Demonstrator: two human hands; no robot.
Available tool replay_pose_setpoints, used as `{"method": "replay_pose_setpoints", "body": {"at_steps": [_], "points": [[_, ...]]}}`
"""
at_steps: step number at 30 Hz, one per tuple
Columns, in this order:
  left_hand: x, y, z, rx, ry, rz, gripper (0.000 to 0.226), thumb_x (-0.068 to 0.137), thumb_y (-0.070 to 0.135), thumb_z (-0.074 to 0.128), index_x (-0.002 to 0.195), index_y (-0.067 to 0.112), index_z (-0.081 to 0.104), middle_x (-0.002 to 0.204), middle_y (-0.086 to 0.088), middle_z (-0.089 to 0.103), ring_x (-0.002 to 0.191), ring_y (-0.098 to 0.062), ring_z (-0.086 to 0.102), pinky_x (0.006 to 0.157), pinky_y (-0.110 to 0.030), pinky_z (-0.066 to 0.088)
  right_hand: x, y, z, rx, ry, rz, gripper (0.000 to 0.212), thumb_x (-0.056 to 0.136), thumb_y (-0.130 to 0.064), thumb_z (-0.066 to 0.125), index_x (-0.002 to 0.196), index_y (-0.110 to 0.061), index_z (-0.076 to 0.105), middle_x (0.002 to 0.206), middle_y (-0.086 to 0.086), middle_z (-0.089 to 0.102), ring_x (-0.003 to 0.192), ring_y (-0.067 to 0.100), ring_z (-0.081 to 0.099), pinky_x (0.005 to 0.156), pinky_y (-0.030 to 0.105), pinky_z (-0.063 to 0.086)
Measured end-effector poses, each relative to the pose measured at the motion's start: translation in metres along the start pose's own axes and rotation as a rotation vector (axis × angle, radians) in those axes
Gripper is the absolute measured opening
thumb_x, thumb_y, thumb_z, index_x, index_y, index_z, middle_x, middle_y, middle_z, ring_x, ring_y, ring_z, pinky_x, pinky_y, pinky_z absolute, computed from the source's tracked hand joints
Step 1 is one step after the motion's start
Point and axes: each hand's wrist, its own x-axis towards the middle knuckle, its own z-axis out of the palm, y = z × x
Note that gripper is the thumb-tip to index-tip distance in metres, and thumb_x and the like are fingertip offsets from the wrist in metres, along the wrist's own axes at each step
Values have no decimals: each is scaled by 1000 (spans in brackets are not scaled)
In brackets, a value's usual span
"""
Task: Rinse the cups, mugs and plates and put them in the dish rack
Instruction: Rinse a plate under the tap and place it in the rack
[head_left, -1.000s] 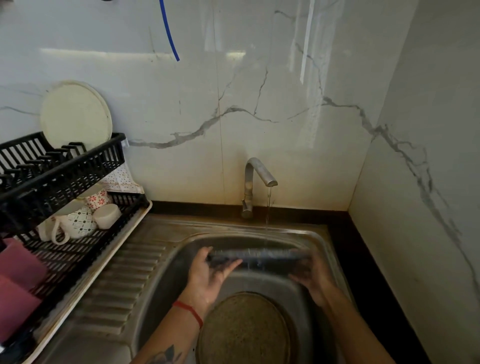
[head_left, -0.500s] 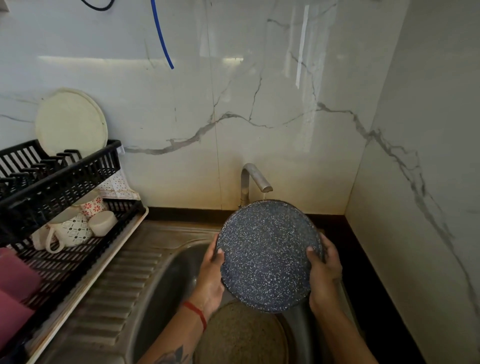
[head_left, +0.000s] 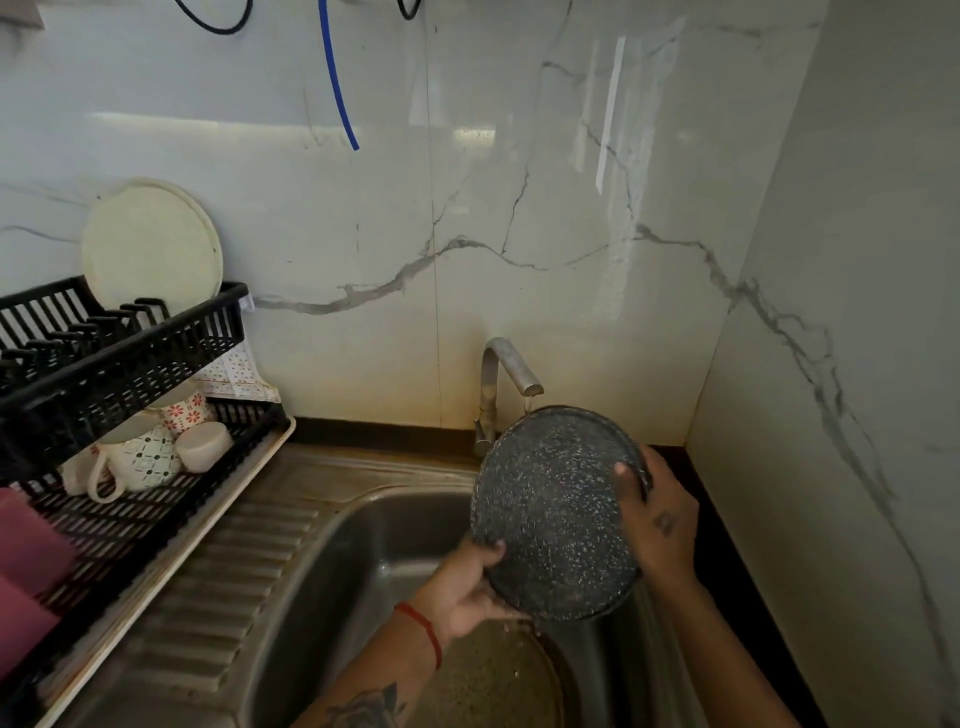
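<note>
A dark speckled plate (head_left: 556, 514) stands nearly upright over the sink (head_left: 332, 551), its top edge just under the tap (head_left: 511, 366), where a little water runs. My left hand (head_left: 467, 587) grips its lower left rim. My right hand (head_left: 657, 519) holds its right rim, thumb on the face. A brown speckled plate (head_left: 498, 680) lies in the sink basin below. The black two-tier dish rack (head_left: 119, 374) stands at the left, with a cream plate (head_left: 150, 244) upright in the top tier and mugs (head_left: 140, 457) on the lower tier.
A small white cup (head_left: 205, 444) and a red-flowered cup (head_left: 189, 410) sit beside the mugs. Pink items (head_left: 26, 556) lie at the rack's near end. The ribbed steel drainboard (head_left: 228, 577) lies between rack and basin. Marble walls close off the back and right.
The dark plate was flat under the tap, then tipped upright facing me. It has since turned, my left hand sliding down to its lower rim. The view has shifted.
</note>
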Motion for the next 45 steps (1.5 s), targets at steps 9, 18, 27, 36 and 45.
{"method": "replay_pose_setpoints", "body": {"at_steps": [9, 18, 27, 36, 45], "points": [[-29, 15, -13, 386, 112, 458, 63, 96, 10, 50, 148, 36, 26, 151, -4, 28, 136, -26, 34, 109, -55, 36, -40, 49, 33, 662, -245, 922, 52, 97, -35, 49, 143, -12, 40, 142, 15, 47, 127, 36, 46, 94, 46, 44], [-67, 27, -47, 524, 127, 518, 82, 95, 9, 54, 151, 34, 0, 151, 6, 30, 131, -7, 34, 103, -26, 35, -49, 6, 57, 933, -285, 985, 54, 100, -45, 36, 141, -11, 42, 140, 18, 48, 122, 37, 48, 76, 45, 48], [-77, 32, -84, 523, 200, 534, 77, 96, -1, 50, 153, 31, 9, 152, 12, 33, 135, -2, 32, 106, -24, 34, -50, -9, 91, 751, -56, 774, 37, 100, -32, 46, 134, -20, 44, 139, 12, 47, 123, 34, 47, 101, 51, 41], [-100, 92, -101, 631, 100, 549, 71, 96, 0, 49, 149, 27, 11, 136, 19, 44, 114, 8, 49, 90, -7, 42, -33, -51, 108, 568, 47, 650, 16, 99, -28, 48, 111, -21, 56, 117, 13, 58, 107, 33, 55, 92, 53, 48], [-198, 281, -120, 937, 64, 810, 58, 94, 28, 58, 132, 50, 20, 121, 37, 39, 110, 9, 47, 84, -10, 44, 21, -201, 155, 736, -128, 252, 12, 101, -9, 40, 109, -15, 47, 117, 13, 55, 105, 32, 59, 69, 38, 54]]}}
